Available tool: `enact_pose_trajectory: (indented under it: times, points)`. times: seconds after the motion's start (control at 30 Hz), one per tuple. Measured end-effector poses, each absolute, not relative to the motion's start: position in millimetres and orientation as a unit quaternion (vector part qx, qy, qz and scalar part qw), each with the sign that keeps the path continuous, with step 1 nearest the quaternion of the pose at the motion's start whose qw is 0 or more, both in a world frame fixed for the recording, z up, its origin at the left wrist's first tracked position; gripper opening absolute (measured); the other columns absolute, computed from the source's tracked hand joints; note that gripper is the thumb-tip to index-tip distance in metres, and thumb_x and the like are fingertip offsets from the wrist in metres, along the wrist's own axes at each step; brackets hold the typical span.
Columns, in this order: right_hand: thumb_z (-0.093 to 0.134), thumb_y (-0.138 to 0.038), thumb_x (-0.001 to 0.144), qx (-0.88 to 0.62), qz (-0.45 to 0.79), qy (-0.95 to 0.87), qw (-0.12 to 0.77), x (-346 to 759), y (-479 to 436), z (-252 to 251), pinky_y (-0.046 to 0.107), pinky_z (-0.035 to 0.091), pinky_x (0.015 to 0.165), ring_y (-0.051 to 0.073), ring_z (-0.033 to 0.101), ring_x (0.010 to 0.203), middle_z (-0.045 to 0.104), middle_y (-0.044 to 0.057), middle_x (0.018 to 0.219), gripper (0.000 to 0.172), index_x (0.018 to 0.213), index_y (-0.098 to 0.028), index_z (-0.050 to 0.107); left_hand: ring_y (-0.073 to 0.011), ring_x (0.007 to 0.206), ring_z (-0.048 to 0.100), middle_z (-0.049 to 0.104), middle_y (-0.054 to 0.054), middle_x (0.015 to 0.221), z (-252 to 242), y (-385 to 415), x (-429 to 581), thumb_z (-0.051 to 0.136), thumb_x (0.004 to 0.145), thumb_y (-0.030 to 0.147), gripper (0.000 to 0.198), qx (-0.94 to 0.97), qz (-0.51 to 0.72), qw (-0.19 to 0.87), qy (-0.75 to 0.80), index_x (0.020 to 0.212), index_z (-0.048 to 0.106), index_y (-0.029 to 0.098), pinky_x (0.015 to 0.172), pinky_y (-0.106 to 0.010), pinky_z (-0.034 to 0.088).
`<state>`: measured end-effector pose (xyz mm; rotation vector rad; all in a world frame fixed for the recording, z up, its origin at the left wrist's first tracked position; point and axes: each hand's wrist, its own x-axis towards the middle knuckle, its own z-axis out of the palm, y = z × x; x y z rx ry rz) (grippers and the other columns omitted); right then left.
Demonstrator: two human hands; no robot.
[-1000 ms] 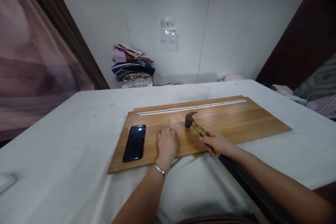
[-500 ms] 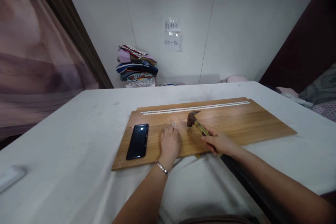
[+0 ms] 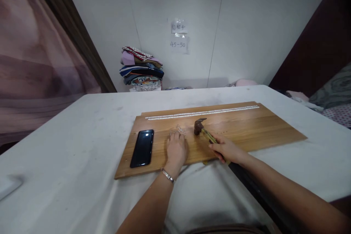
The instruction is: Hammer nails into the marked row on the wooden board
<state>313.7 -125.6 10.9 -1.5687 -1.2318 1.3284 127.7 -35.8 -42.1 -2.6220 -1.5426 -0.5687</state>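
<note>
A hammer (image 3: 207, 135) with a rusty claw head and a yellow-and-dark handle is in my right hand (image 3: 227, 148), fingers wrapped round the handle. Its head is low over the middle of a wooden board (image 3: 263, 128). My left hand (image 3: 176, 149) lies palm down on the board, fingertips at a small pile of nails (image 3: 180, 129). Those fingers are close together, and whatever may be under them is hidden. Left of that hand lies a black phone (image 3: 142, 148). Small dark marks or nail tips dot the board right of the hammer head.
Two white measuring strips (image 3: 203, 112) run along the board's far part. The board lies on a white-covered table (image 3: 82, 135). Folded clothes (image 3: 142, 67) are stacked beyond the far edge. A white object (image 3: 9, 185) is at the left edge.
The view has shifted slightly. The hammer head sits a little lower, closer to the board. My left hand stays by the nails.
</note>
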Motion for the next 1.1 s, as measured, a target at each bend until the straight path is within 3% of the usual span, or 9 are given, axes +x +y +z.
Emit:
enact_pose_trajectory:
  times: [0.83,1.1]
  points:
    - [0.053,-0.029,0.080,-0.605,0.513,-0.489,0.363,318.4,-123.8,13.8,0.017,0.031,0.031,0.008,0.034,0.029,0.039,-0.013,0.040,0.063,0.140,-0.016,0.041,-0.0268,0.102,0.054,0.065,-0.011,0.101,-41.2,-35.3,126.6,0.045,0.090,0.020,0.023,-0.850,-0.167,0.018,-0.499,0.096,0.067,0.016,0.087,-0.039,0.041]
    - [0.052,-0.025,0.081,-0.604,0.523,-0.486,0.355,317.7,-125.8,9.4,0.016,0.029,0.031,0.008,0.034,0.030,0.041,-0.012,0.040,0.050,0.130,-0.017,0.049,-0.0269,0.103,0.054,0.065,-0.012,0.101,-37.3,-37.0,127.5,0.042,0.091,0.019,0.027,-0.851,-0.161,0.013,-0.500,0.099,0.068,0.016,0.088,-0.039,0.041]
